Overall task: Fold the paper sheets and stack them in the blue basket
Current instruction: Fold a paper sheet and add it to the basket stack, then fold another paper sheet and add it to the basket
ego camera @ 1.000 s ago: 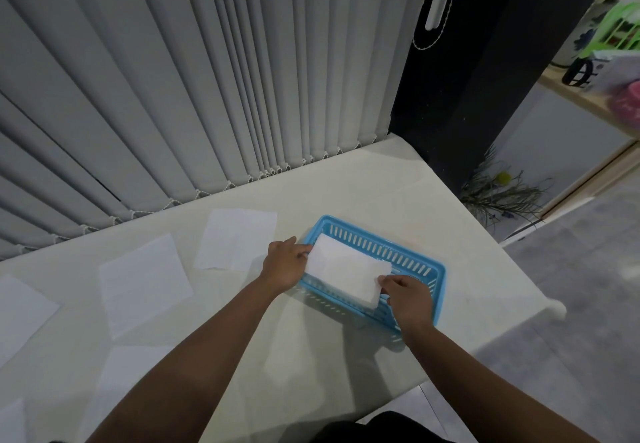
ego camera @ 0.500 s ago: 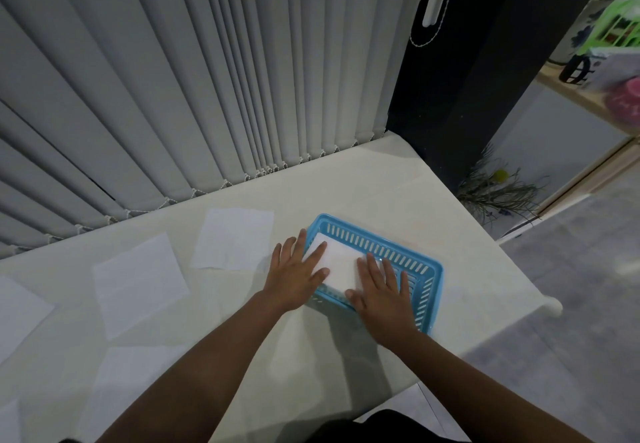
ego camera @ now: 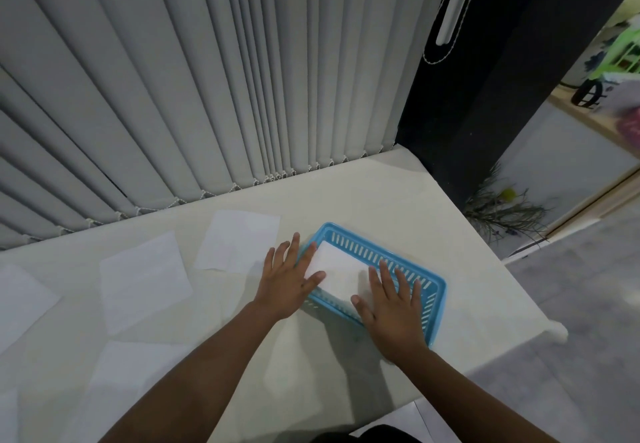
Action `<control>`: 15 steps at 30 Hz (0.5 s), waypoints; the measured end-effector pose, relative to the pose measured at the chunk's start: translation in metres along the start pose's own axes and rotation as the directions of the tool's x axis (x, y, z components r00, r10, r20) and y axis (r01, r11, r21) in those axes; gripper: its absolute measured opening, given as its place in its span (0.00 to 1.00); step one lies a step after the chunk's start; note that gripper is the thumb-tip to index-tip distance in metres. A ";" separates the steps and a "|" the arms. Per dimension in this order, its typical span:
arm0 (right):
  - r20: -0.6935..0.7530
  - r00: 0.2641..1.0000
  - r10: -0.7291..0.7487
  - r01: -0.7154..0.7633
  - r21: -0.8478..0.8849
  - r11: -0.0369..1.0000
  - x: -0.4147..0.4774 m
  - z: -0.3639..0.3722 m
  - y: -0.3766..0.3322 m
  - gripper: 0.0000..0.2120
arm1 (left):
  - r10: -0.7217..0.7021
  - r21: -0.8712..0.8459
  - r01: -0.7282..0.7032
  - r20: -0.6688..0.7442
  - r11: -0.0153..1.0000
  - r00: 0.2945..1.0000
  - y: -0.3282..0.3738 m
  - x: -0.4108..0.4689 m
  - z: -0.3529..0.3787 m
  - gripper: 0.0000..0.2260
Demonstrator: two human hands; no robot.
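Observation:
A blue slotted basket (ego camera: 428,280) sits on the pale table, right of centre. Folded white paper (ego camera: 341,268) lies flat inside it. My left hand (ego camera: 289,278) rests flat over the basket's left rim, fingers spread, thumb on the paper. My right hand (ego camera: 393,307) lies flat on the basket's near right part, fingers apart, pressing on the paper's right end. Unfolded white sheets lie to the left: one (ego camera: 239,240) beside the basket, another (ego camera: 143,278) further left, one (ego camera: 128,378) near the front edge.
Grey vertical blinds (ego camera: 207,79) hang along the table's far edge. The table's right edge (ego camera: 512,290) drops to a grey floor, with a dark pillar and a dried plant (ego camera: 502,207) beyond. More sheets (ego camera: 20,299) lie at the far left.
One second ago both hands held the folded paper by its ends above the basket. They lowered it in, let go and now lie flat and spread on it.

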State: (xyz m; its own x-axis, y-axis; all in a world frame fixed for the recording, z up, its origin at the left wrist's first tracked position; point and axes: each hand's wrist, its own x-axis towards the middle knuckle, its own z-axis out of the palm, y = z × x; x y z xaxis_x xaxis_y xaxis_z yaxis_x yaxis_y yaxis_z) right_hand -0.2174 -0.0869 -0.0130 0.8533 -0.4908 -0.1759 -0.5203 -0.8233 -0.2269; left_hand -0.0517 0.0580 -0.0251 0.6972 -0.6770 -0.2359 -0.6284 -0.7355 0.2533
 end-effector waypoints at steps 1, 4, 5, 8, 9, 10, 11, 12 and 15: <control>-0.026 0.999 -0.020 0.020 0.007 1.000 0.004 -0.006 -0.005 0.39 | -0.028 -0.033 0.027 -0.039 0.999 0.999 -0.005 -0.001 -0.003 0.32; -0.067 0.992 -0.106 0.107 0.007 0.994 0.028 -0.017 -0.024 0.37 | -0.172 -0.142 0.155 -0.115 0.978 0.978 -0.020 -0.006 -0.011 0.28; -0.069 0.987 -0.144 0.144 -0.004 0.990 0.038 -0.019 -0.032 0.35 | -0.231 -0.166 0.209 -0.128 0.964 0.964 -0.027 -0.008 -0.014 0.28; -0.027 0.970 -0.240 0.240 -0.019 0.971 0.074 -0.022 -0.060 0.28 | -0.382 -0.180 0.355 -0.150 0.917 0.912 -0.052 -0.014 -0.021 0.26; -0.004 0.962 -0.273 0.273 -0.027 0.962 0.087 -0.022 -0.071 0.27 | -0.428 -0.184 0.400 -0.152 0.898 0.891 -0.060 -0.016 -0.023 0.25; 0.010 0.952 -0.305 0.305 -0.039 0.951 0.099 -0.021 -0.082 0.26 | -0.474 -0.190 0.445 -0.149 0.875 0.868 -0.069 -0.017 -0.025 0.25; 0.023 0.942 -0.336 0.337 -0.052 0.940 0.110 -0.020 -0.093 0.25 | -0.516 -0.202 0.486 -0.140 0.851 0.845 -0.078 -0.017 -0.026 0.25; 0.038 0.931 -0.362 0.364 -0.065 0.929 0.122 -0.018 -0.105 0.24 | -0.552 -0.217 0.521 -0.126 0.826 0.824 -0.086 -0.017 -0.028 0.25; 0.098 0.902 -0.420 0.428 -0.096 0.899 0.152 -0.012 -0.140 0.23 | -0.623 -0.252 0.587 -0.096 0.769 0.776 -0.109 -0.015 -0.032 0.25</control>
State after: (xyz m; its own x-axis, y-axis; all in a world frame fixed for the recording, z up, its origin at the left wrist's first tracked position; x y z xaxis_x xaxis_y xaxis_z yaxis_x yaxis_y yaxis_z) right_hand -0.0144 -0.0492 0.0036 0.9851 -0.0693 -0.1577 -0.0987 -0.9773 -0.1876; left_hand 0.0175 0.1487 -0.0191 0.9658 -0.0643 -0.2513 0.0125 -0.9560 0.2929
